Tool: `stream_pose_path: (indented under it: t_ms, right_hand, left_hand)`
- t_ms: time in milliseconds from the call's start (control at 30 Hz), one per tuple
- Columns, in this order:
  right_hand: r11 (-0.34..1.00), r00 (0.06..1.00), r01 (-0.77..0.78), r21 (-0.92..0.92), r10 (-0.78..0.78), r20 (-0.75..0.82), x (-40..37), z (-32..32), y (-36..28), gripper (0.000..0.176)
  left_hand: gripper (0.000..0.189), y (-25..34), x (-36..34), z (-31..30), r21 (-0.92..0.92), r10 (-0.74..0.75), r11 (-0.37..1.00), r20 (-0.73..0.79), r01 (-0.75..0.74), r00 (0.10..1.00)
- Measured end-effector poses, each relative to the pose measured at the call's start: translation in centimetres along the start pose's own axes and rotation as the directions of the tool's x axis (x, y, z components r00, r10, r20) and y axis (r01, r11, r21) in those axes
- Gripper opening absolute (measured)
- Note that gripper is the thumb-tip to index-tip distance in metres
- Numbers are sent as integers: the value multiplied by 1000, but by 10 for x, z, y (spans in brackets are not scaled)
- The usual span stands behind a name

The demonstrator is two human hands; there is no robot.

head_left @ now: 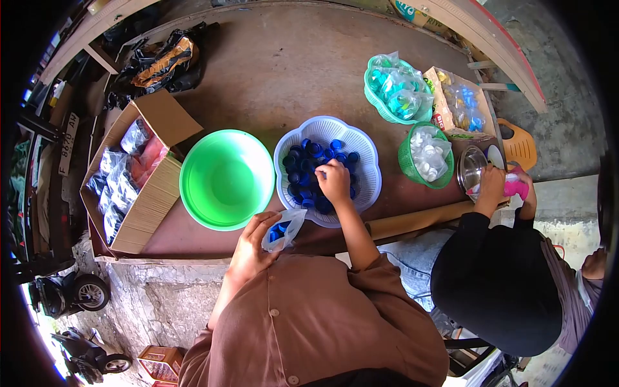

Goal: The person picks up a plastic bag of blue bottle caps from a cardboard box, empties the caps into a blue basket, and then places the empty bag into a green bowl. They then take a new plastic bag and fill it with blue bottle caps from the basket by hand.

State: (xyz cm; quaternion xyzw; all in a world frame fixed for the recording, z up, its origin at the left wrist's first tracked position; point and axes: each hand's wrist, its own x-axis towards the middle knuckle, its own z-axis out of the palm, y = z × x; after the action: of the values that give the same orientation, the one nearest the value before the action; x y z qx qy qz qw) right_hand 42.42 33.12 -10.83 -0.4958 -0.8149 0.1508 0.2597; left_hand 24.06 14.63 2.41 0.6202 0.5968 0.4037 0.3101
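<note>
My left hand (250, 250) is closed around the side of a small clear plastic bag (293, 227), holding its mouth apart near my chest. Blue bottle caps (278, 230) lie inside that bag. Over the pale lavender plastic basket (369, 155) reaches my right hand (335, 183), its fingers bent together at the loose blue caps (314, 150). Whatever is between those fingertips is hidden. Just left of the basket stands a bright green basin (225, 209) with nothing visible in it.
At left, a cardboard box (147, 213) holds filled bags; black plastic (193, 42) lies behind it. At right are a turquoise basket (372, 97), a green basket (405, 161) of white pieces and a printed carton (445, 122). A co-worker's hands (493, 184) handle something pink beside a bowl (465, 161).
</note>
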Motion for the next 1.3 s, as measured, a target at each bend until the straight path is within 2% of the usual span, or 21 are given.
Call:
stream_pose_path:
  t_ms: [67, 100, 167, 233, 300, 367, 433, 467, 500, 533, 567, 600, 633, 767, 833, 867, 933, 967, 1033, 1133, 1300]
  right_hand:
    - [913, 977, -207, 351, 214, 21, 0, 2, 4, 14]
    - [590, 869, -473, 655, 434, 237, 1, 2, 3, 17]
    - [57, 669, -702, 710, 394, 630, 2, -21, 7, 17]
    - [-15, 649, -690, 723, 430, 628, 2, -41, -16, 13]
    - [-185, 648, -663, 726, 344, 679, -1, -52, -27, 12]
    - [-232, 689, -635, 737, 264, 676, -8, -56, -35, 12]
    - [-188, 820, -497, 847, 216, 530, -15, -67, -58, 10]
    - [122, 890, -441, 889, 190, 415, -20, -77, -72, 10]
    - [490, 921, -385, 782, 156, 356, -23, -94, -101, 9]
    - [779, 986, 0, 627, -104, 130, -29, -98, -115, 8]
    - [878, 968, 196, 438, -244, 57, -32, -103, -132, 8]
    - [923, 942, 292, 250, -323, 93, -36, -106, -149, 9]
    - [938, 922, 316, 144, -340, 187, -43, -104, -153, 12]
    - [866, 911, 293, 405, -382, 159, -23, -107, -124, 16]
    - [787, 962, 110, 608, -237, 132, -9, -94, -95, 10]
    - [776, 988, 91, 624, -147, 38, -4, -76, -74, 10]
    - [881, 985, -163, 445, 123, 117, 4, -57, -41, 13]
    - [913, 986, -164, 373, 145, 81, 8, -45, -24, 13]
    - [977, 999, 8, 212, -1, -33, 19, -24, 1, 17]
    - [989, 990, 140, 45, -141, 4, 38, -16, 3, 20]
    - [975, 983, 180, -126, -177, 38, 46, 5, 15, 13]
  left_hand:
    - [52, -3, -1, -2, -19, -14, 1000, -8, 14, 1000]
    - [52, -4, -1, -2, -21, -16, 1000, -10, 15, 1000]
    - [52, -6, -1, -2, -33, -48, 998, -15, 48, 999]
    - [52, -9, 0, -2, -34, -39, 999, -28, 38, 999]
    - [52, -11, 1, -2, -33, -30, 999, -40, 28, 999]
    - [53, -13, 2, -2, -22, -26, 999, -34, 26, 999]
    - [54, -13, 2, 0, -22, -19, 1000, -38, 18, 999]
    - [55, -13, 3, 0, -21, -11, 1000, -43, 10, 999]
    - [55, -13, 3, 1, -21, -11, 1000, -46, 10, 999]
    - [55, -14, 3, 2, -18, -12, 1000, -50, 11, 999]
    - [56, -14, 3, 3, -15, -12, 1000, -53, 12, 999]
    - [56, -13, 3, 4, -15, -13, 1000, -53, 12, 999]
    - [56, -12, 3, 6, -9, -18, 1000, -59, 17, 998]
    - [57, -12, 2, 10, 4, -10, 1000, -103, 11, 995]
    - [56, -12, 1, 9, 8, -17, 1000, -107, 18, 994]
    - [56, -12, 0, 9, 9, -21, 1000, -110, 22, 994]
    - [56, -9, 0, 8, -10, -16, 1000, -122, 15, 992]
    - [56, -7, 0, 8, -30, -12, 1000, -133, 9, 991]
    - [55, -7, -1, 8, -16, -19, 1000, -142, 17, 990]
    - [54, -9, -2, 10, -3, -47, 999, -157, 48, 986]
    - [55, -8, -1, 15, -19, -85, 996, -197, 82, 977]
